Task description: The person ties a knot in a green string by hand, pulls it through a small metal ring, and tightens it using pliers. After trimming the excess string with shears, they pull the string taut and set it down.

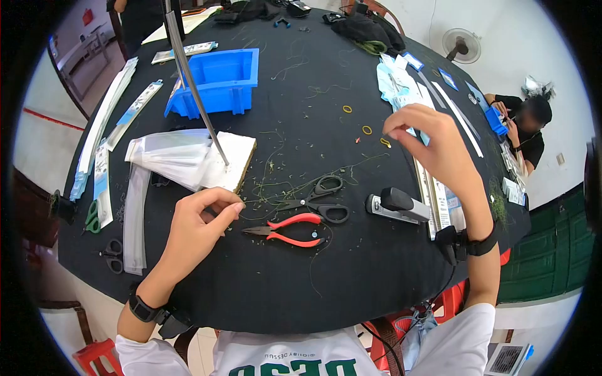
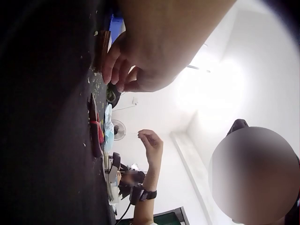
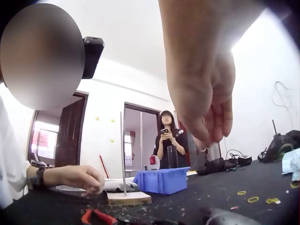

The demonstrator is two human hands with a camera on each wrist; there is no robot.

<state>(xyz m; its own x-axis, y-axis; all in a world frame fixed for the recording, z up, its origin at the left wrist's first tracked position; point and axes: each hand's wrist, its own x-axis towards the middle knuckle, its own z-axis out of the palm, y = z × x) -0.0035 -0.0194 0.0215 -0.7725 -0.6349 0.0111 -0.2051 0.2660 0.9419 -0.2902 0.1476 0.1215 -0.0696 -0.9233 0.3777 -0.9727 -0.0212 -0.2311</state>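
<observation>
My left hand (image 1: 204, 216) is low over the table, thumb and forefinger together at one end of a thin green thread (image 1: 258, 201). My right hand (image 1: 436, 143) is raised over the right side, fingers bent towards the thumb; I cannot tell whether a fine strand lies between them. Right of my left hand lie red-handled pliers (image 1: 295, 230) and black-handled scissors (image 1: 320, 200), the scissors among tangled green threads. Just beyond my left hand, a white board (image 1: 235, 153) carries an upright metal rod (image 1: 199, 100). A stapler (image 1: 398, 205) rests below my right hand.
A blue bin (image 1: 219, 81) stands behind the board. Clear plastic sleeves (image 1: 137, 219), green-handled scissors (image 1: 93, 216) and small black scissors (image 1: 113, 255) lie left. Yellow rubber bands (image 1: 367, 130) and printed cards (image 1: 433, 194) lie right. Another person (image 1: 527, 128) sits at the right edge.
</observation>
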